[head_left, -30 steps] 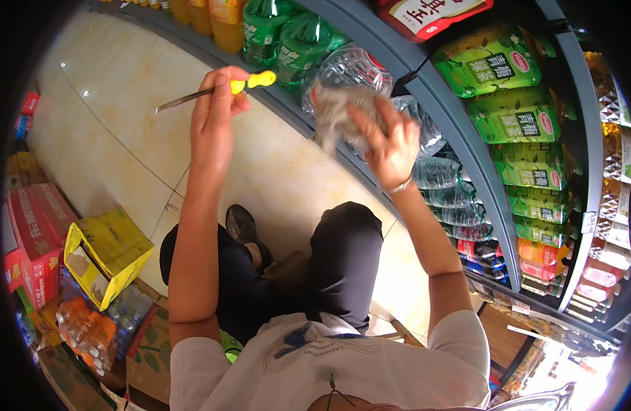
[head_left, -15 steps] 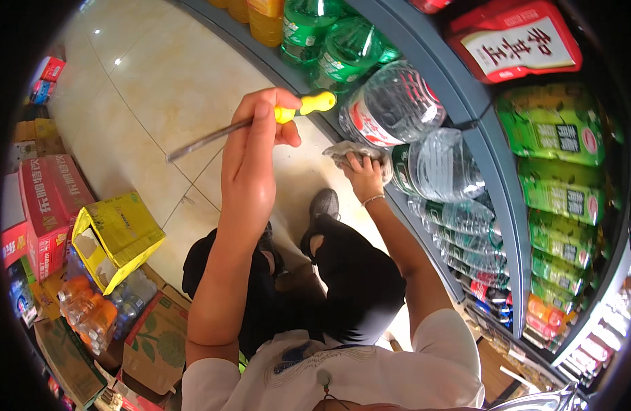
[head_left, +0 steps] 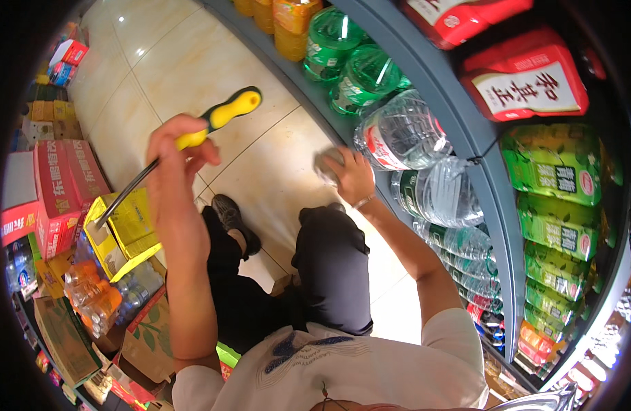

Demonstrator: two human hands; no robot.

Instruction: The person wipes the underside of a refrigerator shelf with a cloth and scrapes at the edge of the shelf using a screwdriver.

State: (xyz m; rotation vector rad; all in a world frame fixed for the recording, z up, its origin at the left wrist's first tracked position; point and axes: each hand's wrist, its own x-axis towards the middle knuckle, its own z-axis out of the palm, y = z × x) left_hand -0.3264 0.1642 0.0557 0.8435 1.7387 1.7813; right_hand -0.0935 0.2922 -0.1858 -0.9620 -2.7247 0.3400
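My left hand [head_left: 175, 147] is closed around the yellow and black handle of a screwdriver [head_left: 226, 113]. Its long metal shaft points down and left, with the tip showing in front of a yellow carton [head_left: 134, 236]. Close to the lower shelf edge, my right hand [head_left: 353, 177] grips a crumpled grey cloth [head_left: 327, 166], part of which the fingers hide. The nearest things to that hand are a large clear water bottle with a red label [head_left: 401, 130] and another clear bottle with a green label [head_left: 438, 192], both on the lower shelf.
A grey shelf edge [head_left: 459, 116] curves along my right. Green soda bottles [head_left: 363, 79] stand farther up the lower shelf; green-labelled drink packs [head_left: 555, 164] fill the one above. Red cartons [head_left: 65, 188] and orange bottles [head_left: 93, 294] crowd the left. Pale tiles [head_left: 185, 61] cover the floor.
My left hand has swung left with the screwdriver, toward the yellow carton. My right hand and the cloth have drawn slightly back from the bottles. My legs and feet have shifted.
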